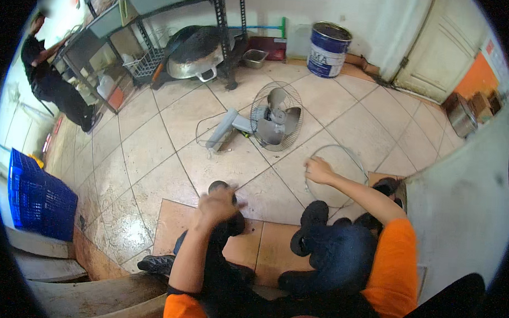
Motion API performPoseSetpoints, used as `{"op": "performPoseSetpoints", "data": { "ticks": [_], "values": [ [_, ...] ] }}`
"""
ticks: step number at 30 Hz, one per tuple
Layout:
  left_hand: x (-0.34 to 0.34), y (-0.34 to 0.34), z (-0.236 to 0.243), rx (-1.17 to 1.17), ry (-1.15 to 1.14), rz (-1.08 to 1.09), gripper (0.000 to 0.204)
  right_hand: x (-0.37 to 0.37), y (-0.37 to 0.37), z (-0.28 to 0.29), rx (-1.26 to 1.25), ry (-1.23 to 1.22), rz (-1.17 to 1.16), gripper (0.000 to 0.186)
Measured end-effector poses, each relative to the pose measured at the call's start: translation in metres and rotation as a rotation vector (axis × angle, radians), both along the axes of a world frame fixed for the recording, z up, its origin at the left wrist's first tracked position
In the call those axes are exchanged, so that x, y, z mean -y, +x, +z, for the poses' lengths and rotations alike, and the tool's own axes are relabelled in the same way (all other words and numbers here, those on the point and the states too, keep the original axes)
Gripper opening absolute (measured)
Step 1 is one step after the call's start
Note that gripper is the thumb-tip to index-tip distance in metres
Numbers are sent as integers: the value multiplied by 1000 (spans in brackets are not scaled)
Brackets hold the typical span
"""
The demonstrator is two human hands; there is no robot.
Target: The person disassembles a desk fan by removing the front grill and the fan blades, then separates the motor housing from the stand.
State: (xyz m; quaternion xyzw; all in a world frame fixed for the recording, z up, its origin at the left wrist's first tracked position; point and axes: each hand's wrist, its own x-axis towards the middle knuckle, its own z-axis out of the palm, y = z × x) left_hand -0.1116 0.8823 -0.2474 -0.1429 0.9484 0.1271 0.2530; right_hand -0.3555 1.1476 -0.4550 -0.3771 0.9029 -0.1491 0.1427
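Observation:
My right hand is closed at the left side of a thin round metal ring, its fingers curled on the rim. Blurred by motion, my left hand hangs over my left shoe with its fingers apart and nothing visible in them. Ahead on the tiles lies a fan with a grey-white body. Its grey blades show inside a round wire guard. A thin wire loop sticks out around the body's left side.
At the left stand blue plastic baskets. A metal shelf has a large wok under it. By the back wall are a small metal pan and a blue-and-white bucket. A person in dark clothes stands far left.

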Motion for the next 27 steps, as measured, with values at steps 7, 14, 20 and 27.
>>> {"op": "performPoseSetpoints", "data": {
  "ticks": [7, 14, 20, 27],
  "values": [
    [-20, -25, -17, -35, 73, -209, 65, 258, -86, -1, -147, -105, -308, 40],
    [16, -16, -31, -38, -12, 84, 68, 248, -112, -58, -100, -224, -149, 26],
    [26, -17, -38, 61, -14, 220, 71, 194, -56, -49, -186, -426, -187, 24],
    [31, -31, -45, 7, -31, 257, 70, 202, -79, 154, -170, -557, -279, 29]
  ]
}}
